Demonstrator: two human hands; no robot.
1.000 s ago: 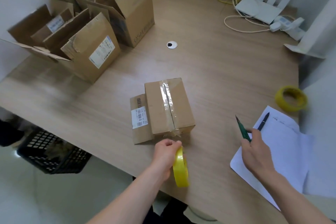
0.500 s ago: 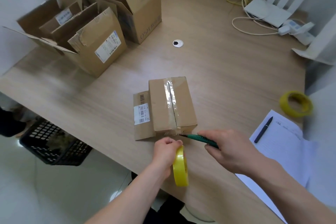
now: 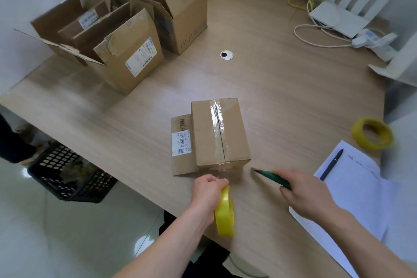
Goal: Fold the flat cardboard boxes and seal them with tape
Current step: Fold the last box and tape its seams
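Observation:
A small closed cardboard box (image 3: 230, 133) stands in the middle of the wooden table (image 3: 282, 88), clear tape running along its top seam. A side flap with a barcode label (image 3: 181, 145) lies flat at its left. My left hand (image 3: 208, 189) grips a yellow tape roll (image 3: 224, 213) just in front of the box, the tape strip stretched to the box's near edge. My right hand (image 3: 306, 194) holds a green cutter (image 3: 272, 176), its tip pointing left, just right of the box's near corner.
Several open cardboard boxes (image 3: 126, 29) crowd the far left of the table. A second yellow tape roll (image 3: 372, 134), a notebook (image 3: 352, 189) with a black pen (image 3: 331, 163), a white router (image 3: 338, 18) and cables lie at the right. A black basket (image 3: 72, 178) sits on the floor.
My right hand brought the green cutter from the notebook over to the tape at the box's near edge, then drew back a little to the right. My left hand kept holding the roll.

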